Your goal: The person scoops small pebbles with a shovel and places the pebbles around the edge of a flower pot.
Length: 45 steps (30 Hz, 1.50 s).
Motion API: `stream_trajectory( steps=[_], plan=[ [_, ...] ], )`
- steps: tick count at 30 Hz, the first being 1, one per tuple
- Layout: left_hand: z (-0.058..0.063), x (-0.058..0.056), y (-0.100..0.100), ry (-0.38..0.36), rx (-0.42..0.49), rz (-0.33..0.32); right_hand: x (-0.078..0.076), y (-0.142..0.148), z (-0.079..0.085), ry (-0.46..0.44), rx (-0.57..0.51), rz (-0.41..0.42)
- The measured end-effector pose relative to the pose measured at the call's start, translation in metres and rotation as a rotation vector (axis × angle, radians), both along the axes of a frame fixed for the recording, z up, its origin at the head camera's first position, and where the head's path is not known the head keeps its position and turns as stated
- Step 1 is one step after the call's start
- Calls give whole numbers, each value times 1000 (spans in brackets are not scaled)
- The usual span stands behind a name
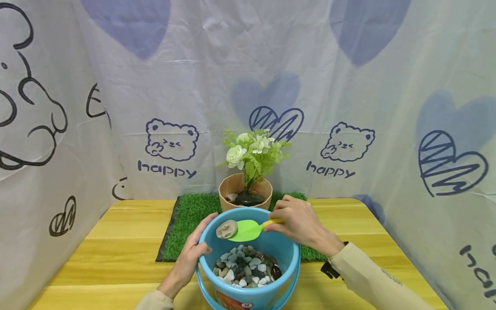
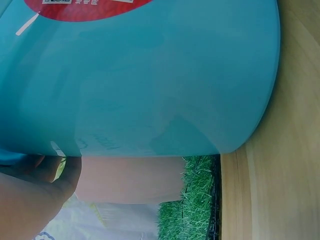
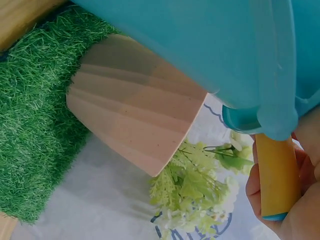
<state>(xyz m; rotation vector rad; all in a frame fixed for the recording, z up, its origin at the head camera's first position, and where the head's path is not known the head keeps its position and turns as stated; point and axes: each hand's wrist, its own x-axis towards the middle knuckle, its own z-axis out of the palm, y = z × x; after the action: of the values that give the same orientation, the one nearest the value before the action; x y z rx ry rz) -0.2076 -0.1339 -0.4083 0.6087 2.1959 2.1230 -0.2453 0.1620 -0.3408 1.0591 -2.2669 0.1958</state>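
A light blue bucket (image 1: 277,241) stands at the front of the table, with several mixed pebbles (image 1: 244,267) in its bottom. My left hand (image 1: 187,256) grips its left rim, thumb over the inside edge. In my right hand (image 1: 298,221) is a toy shovel (image 1: 248,230), held by its yellow handle (image 3: 277,175) over the bucket's opening. On the tip of the green blade lies a flat beige-grey stone (image 1: 226,229), above the pebbles. The left wrist view shows mostly the bucket's outer wall (image 2: 150,80); the blade is hidden in the right wrist view.
Directly behind the bucket stands a ribbed tan flowerpot (image 3: 135,105) with white artificial flowers (image 1: 253,150) and dark stones inside. It sits on a green turf mat (image 1: 193,215). The wooden table (image 1: 128,241) ends at a printed cloth backdrop (image 1: 232,64).
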Motion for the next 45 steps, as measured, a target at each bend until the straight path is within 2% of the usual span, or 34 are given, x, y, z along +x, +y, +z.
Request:
stream_trajectory(
  steps=[9, 20, 45],
  plan=[
    [1, 1, 0, -4, -1, 9, 3, 3, -2, 29, -9, 8],
    [1, 1, 0, -11, -2, 10, 6, 4, -7, -11, -91, -17],
    [0, 0, 0, 2, -12, 9, 6, 5, -8, -27, -125, -27]
  ],
)
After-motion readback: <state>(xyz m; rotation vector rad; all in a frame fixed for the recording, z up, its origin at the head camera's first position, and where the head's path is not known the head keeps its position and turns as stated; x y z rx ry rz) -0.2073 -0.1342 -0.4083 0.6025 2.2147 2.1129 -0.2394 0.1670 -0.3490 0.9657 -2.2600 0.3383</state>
